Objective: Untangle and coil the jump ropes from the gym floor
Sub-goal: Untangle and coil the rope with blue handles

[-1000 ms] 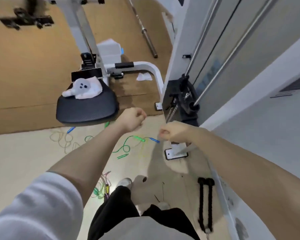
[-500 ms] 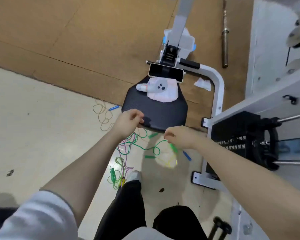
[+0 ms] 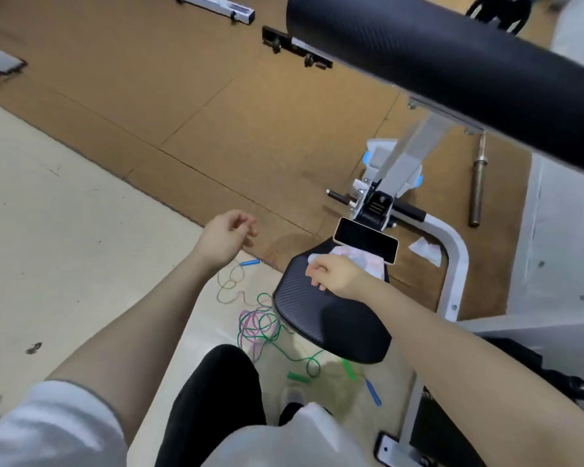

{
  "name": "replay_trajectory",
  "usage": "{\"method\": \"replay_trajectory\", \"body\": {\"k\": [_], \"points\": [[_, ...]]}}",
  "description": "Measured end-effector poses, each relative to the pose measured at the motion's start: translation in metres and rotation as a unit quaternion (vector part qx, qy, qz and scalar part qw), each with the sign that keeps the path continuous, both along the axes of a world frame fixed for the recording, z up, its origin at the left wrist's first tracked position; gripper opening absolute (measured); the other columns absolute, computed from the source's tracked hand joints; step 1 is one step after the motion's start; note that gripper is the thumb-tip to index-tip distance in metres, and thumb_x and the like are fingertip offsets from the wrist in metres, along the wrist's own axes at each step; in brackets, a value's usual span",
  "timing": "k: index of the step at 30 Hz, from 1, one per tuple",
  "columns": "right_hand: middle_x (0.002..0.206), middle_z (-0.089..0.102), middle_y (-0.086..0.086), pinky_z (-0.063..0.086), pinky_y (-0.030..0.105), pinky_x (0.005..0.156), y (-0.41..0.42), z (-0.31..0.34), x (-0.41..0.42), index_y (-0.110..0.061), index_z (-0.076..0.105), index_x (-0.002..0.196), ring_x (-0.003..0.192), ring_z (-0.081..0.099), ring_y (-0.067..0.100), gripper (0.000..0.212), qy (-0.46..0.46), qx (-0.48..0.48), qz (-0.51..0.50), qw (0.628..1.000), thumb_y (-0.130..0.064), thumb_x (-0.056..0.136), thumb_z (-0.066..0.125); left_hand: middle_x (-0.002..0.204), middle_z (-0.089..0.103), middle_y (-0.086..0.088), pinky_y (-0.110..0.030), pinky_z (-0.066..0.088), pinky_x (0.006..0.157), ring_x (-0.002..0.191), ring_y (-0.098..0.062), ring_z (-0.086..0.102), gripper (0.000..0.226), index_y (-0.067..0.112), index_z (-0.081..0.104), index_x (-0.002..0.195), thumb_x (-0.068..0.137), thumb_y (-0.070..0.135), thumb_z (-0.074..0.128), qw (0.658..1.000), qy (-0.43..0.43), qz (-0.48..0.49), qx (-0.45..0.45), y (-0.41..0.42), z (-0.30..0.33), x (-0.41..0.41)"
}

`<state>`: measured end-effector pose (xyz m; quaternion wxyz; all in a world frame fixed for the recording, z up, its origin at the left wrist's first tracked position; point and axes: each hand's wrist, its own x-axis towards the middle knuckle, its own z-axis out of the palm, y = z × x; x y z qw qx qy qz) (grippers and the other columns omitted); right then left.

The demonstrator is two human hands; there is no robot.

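Observation:
Several thin jump ropes lie tangled on the pale floor in front of my legs. A green and pink knot of rope [image 3: 258, 323] sits by the black seat's left edge. A tan rope [image 3: 230, 285] with a blue handle [image 3: 249, 263] loops just beyond it. Green handles [image 3: 297, 377] and another blue handle [image 3: 373, 393] lie under the seat's near side. My left hand [image 3: 228, 235] hovers above the tan rope, fingers loosely apart, holding nothing I can see. My right hand [image 3: 334, 274] is curled over the seat, with no rope visible in it.
A black padded seat [image 3: 334, 326] of a white-framed gym machine carries a phone [image 3: 364, 245] and a white cloth [image 3: 371, 262]. A black padded roller [image 3: 452, 72] crosses overhead at top right. A steel bar [image 3: 477, 183] lies on the brown mat [image 3: 216, 112].
My view swung left and down, away from the weight stack toward the seat. Both hands rose off the rope tangle and spread apart. The left fist has loosened.

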<state>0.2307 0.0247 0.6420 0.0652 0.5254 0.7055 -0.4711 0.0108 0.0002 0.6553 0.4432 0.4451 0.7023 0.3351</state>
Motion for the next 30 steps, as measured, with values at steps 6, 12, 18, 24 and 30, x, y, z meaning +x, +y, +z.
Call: {"method": "replay_trajectory", "body": {"k": [6, 12, 18, 24, 30], "points": [[0.089, 0.064, 0.007, 0.045, 0.03, 0.076, 0.052, 0.003, -0.067, -0.004, 0.062, 0.099, 0.081, 0.056, 0.018, 0.021, -0.004, 0.028, 0.022, 0.999, -0.017, 0.094, 0.047, 0.097, 0.063, -0.007, -0.032, 0.047, 0.075, 0.072, -0.023, 0.063, 0.019, 0.014, 0.058, 0.105, 0.093, 0.009, 0.044, 0.999, 0.049, 0.0, 0.02, 0.05, 0.015, -0.07], [0.11, 0.058, 0.005, 0.043, 0.031, 0.085, 0.107, -0.009, -0.171, -0.01, 0.052, 0.12, 0.099, 0.054, 0.021, 0.026, -0.039, 0.054, -0.053, 0.996, -0.015, 0.097, 0.043, 0.102, 0.065, -0.004, -0.02, 0.044, 0.065, 0.074, -0.021, 0.064, 0.02, 0.008, 0.06, 0.108, 0.094, 0.012, 0.045, 0.987, 0.108, -0.121, 0.011, 0.133, 0.011, -0.18], [0.118, 0.055, 0.01, 0.04, 0.027, 0.08, 0.138, -0.007, -0.281, -0.006, 0.048, 0.125, 0.103, 0.053, 0.022, 0.033, -0.049, 0.009, -0.128, 0.99, -0.025, 0.099, 0.041, 0.099, 0.066, -0.009, -0.019, 0.044, 0.064, 0.081, -0.024, 0.065, 0.028, 0.009, 0.056, 0.119, 0.093, 0.01, 0.045, 0.926, 0.19, -0.326, -0.016, 0.203, 0.018, -0.277], [0.061, 0.04, -0.006, 0.032, 0.02, 0.055, 0.168, -0.027, -0.303, -0.021, 0.036, 0.059, 0.055, 0.036, 0.005, 0.038, -0.047, 0.042, -0.271, 0.961, -0.017, 0.096, 0.044, 0.1, 0.064, 0.0, -0.015, 0.043, 0.058, 0.081, -0.014, 0.064, 0.028, 0.016, 0.053, 0.122, 0.096, 0.017, 0.041, 0.884, 0.203, -0.421, -0.012, 0.282, 0.026, -0.284], [0.097, 0.059, 0.006, 0.032, 0.022, 0.073, 0.174, -0.049, -0.283, -0.023, 0.056, 0.086, 0.086, 0.052, 0.019, 0.014, -0.072, -0.008, -0.404, 0.912, -0.02, 0.096, 0.047, 0.094, 0.063, 0.0, -0.015, 0.044, 0.057, 0.074, -0.011, 0.062, 0.029, 0.01, 0.054, 0.122, 0.095, 0.011, 0.041, 0.854, 0.18, -0.488, -0.023, 0.34, -0.004, -0.239]]}}
